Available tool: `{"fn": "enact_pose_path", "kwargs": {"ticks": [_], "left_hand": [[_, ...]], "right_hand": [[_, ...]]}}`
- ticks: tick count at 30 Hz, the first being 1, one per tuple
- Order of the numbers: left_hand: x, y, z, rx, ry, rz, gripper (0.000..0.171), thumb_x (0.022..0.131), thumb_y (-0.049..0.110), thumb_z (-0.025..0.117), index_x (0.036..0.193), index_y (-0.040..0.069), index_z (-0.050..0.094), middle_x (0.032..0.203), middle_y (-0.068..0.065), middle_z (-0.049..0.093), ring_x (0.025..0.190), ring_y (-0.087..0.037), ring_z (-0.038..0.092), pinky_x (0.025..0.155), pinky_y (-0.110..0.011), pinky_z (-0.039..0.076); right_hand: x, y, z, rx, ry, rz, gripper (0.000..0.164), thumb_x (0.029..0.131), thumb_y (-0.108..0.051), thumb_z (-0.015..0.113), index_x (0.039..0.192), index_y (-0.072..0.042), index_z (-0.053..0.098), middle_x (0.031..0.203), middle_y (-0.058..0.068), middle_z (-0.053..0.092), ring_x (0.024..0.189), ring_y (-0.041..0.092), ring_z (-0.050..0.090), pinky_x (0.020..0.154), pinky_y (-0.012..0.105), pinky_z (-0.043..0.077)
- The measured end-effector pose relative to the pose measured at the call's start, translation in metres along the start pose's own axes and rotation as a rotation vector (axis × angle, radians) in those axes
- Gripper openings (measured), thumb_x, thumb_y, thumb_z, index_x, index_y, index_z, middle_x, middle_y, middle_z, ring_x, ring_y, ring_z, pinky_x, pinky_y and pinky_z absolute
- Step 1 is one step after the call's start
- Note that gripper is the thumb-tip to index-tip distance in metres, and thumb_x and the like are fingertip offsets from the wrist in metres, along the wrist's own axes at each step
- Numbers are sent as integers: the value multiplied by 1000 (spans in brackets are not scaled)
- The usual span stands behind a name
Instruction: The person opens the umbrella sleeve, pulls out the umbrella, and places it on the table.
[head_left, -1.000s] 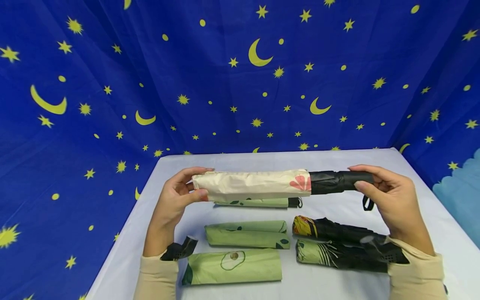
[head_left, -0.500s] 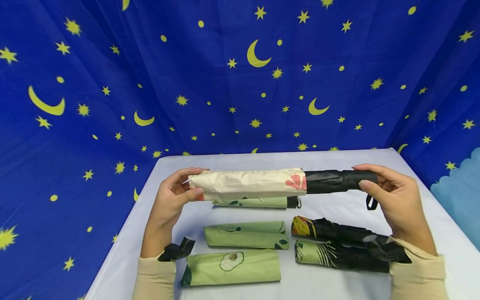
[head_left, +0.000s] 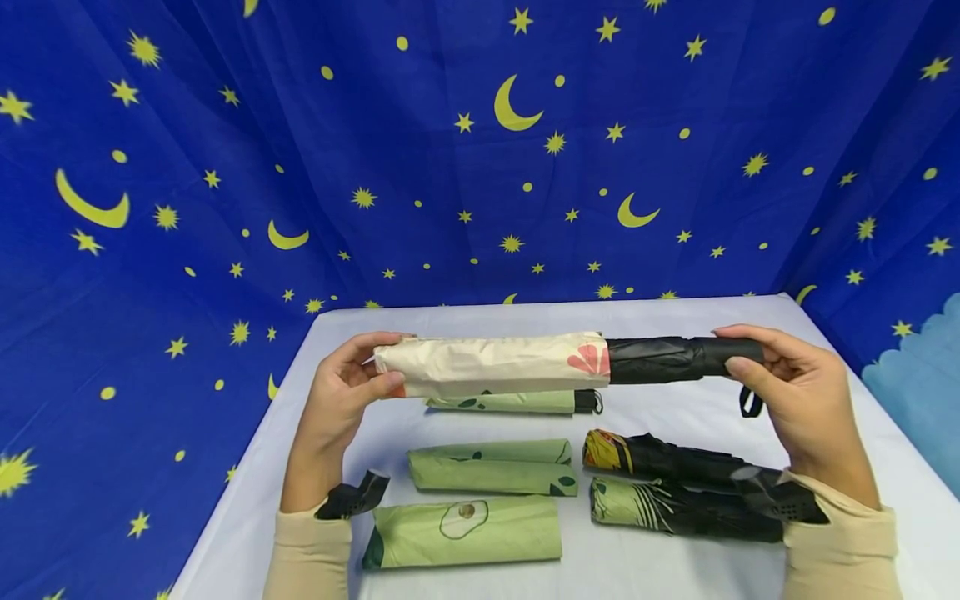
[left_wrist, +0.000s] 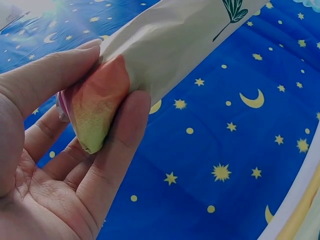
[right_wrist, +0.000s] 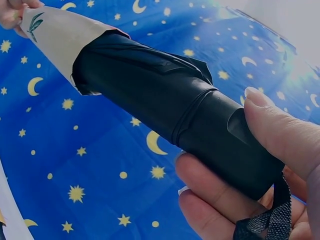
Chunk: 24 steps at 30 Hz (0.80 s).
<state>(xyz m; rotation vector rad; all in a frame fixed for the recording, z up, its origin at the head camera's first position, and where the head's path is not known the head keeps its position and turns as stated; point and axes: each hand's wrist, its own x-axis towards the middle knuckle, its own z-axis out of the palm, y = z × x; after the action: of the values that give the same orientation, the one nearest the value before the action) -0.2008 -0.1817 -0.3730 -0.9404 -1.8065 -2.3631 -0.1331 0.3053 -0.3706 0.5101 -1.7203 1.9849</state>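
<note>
A folded black umbrella (head_left: 660,358) is held level above the table, partly inside a cream sleeve (head_left: 487,365) with a red flower print at its mouth. My left hand (head_left: 341,396) pinches the sleeve's far end between thumb and fingers; in the left wrist view that end has an orange and yellow-green patch (left_wrist: 102,100). At the other end, my right hand (head_left: 802,392) grips the umbrella's black handle (right_wrist: 250,150). A black wrist strap (right_wrist: 272,215) hangs from the handle by the right fingers.
On the white table (head_left: 652,575) lie two green sleeves, one plain-leaved (head_left: 491,468) and one with an avocado print (head_left: 468,533). Two dark folded umbrellas (head_left: 675,458) lie at right. Behind the held umbrella is a green one (head_left: 525,402), partly hidden. A blue starry cloth (head_left: 420,150) stands behind.
My hands have moved slightly apart, the left to the left and the right to the right. More of the black umbrella shows outside the cream sleeve.
</note>
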Motion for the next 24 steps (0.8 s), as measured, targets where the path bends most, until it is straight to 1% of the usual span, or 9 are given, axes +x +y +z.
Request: {"fn": "enact_pose_path", "kwargs": {"ticks": [4,9,16,19,21,24], "left_hand": [[0,1,1,1,12,-9,42,90,-14,69,129,2,65,128,-14,65,98,-21,69,72,-33,62],[-1,1,1,2,20,-14,42,89,-15,69,129,0,65,127,-15,65,97,-21,69,72,-33,62],[-2,2,0,3,25,-9,41,90,-13,70,127,1,66,121,-13,65,91,-19,68,71,-29,61],[-2,3,-2,-8,26,-2,40,90,-14,70,127,1,66,119,-12,65,90,-18,68,72,-28,61],[-1,2,-3,-9,22,1,40,90,-15,68,127,0,65,119,-12,65,91,-18,68,72,-28,61],[-2,2,-4,-5,22,1,42,90,-17,67,128,0,65,119,-12,65,93,-18,68,72,-29,61]], "right_hand": [[0,-2,1,-6,1,5,31,90,21,63,121,24,59,101,16,74,82,15,70,67,20,53],[-1,-5,2,-33,21,25,31,90,21,63,121,25,58,98,14,75,80,14,70,66,20,52],[0,-4,-3,21,11,-16,32,89,26,59,121,27,57,99,18,74,77,16,68,60,21,49],[0,-4,-5,23,21,-20,32,89,26,59,121,27,56,98,18,74,76,15,68,59,21,47],[-1,-5,-6,9,34,-16,32,89,25,60,121,27,57,98,17,74,76,15,68,59,21,48],[-1,-5,-7,17,35,-15,32,89,24,61,121,27,56,99,18,74,78,16,69,62,21,49]]}}
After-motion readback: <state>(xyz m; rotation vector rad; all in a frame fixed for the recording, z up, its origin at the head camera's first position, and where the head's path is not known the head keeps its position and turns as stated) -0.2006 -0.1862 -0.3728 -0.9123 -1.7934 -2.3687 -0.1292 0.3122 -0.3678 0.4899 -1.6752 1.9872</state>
